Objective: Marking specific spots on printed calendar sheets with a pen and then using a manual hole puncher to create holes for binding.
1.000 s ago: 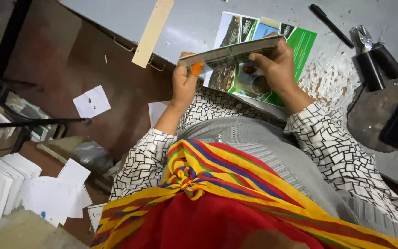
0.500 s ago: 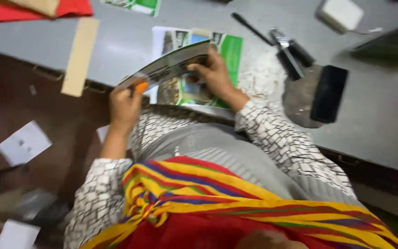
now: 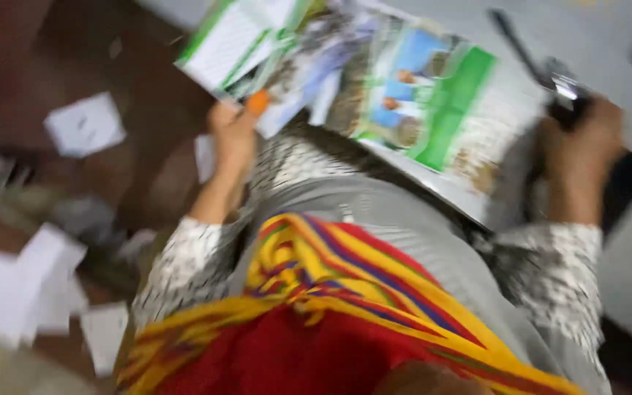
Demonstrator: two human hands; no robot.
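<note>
While the view blurs, left hand (image 3: 232, 135) fingers pinch the glossy green-and-white printed magazine (image 3: 374, 95) at its near-left corner | magazine's long axis runs left-right over grey counter (image 3: 623, 278) edge | right hand (image 3: 583, 143) lies rightward, fingers curled on a dark object (image 3: 572, 91); cannot tell what.

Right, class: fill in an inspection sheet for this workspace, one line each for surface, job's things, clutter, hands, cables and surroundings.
Surface: grey table, picture blurred.
Job's things: open magazine with green and photo pages, hanging over the table edge; orange thing at the left thumb, kind unclear.
Clutter: black pen; dark tool by the right hand.
Hands: left hand has a grip on the magazine; right hand rests on the dark tool, grip unclear.
Cables: nothing seen.
Surroundings: white paper scraps on a brown floor.
</note>
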